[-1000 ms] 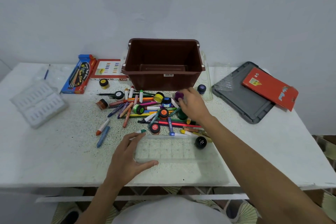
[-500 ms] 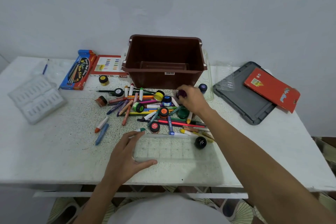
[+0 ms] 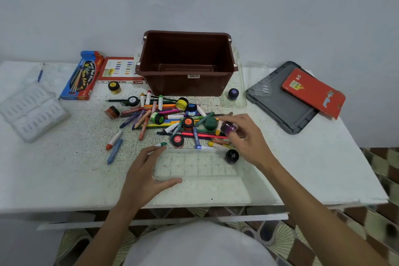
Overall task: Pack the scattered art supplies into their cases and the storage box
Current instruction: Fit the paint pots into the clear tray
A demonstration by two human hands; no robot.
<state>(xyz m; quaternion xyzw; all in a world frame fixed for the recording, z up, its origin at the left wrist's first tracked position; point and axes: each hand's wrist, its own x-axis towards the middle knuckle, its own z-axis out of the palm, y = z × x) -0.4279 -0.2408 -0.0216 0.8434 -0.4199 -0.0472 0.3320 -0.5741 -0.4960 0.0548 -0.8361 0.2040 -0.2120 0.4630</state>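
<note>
Head camera, looking down over the white speckled surface (image 3: 64, 175), and the right hand (image 3: 248, 142) is over the right end of the heap, its fingers (image 3: 234, 117) pinching a small purple paint pot (image 3: 228, 127) between thumb and fingertips. The left hand (image 3: 146, 177) lies on the left end of the clear compartment tray (image 3: 200, 167) near the front edge, fingers spread and fairly straight, thumb along the near rim, fingertips reaching the far rim. A black paint pot (image 3: 232, 156) sits in the tray's far right corner, just beside the right hand.

Behind the tray lies the heap of crayons and markers (image 3: 164, 119), with green, orange, red, blue and yellow pots mixed in among them. A blue crayon (image 3: 114, 150) and an orange-tipped one (image 3: 113, 140) lie apart to the left. The brown storage box (image 3: 187, 65) stands open at the back. A dark blue pot (image 3: 233, 93) sits in a clear case just to its right. A yellow pot (image 3: 114, 87) stands alone to the box's left, near the paintbrush box (image 3: 83, 77) and the oil pastel box (image 3: 118, 70). White moulded trays (image 3: 32, 110) sit far left; at far right a red booklet (image 3: 313, 93) lies on the grey lid (image 3: 278, 106)
</note>
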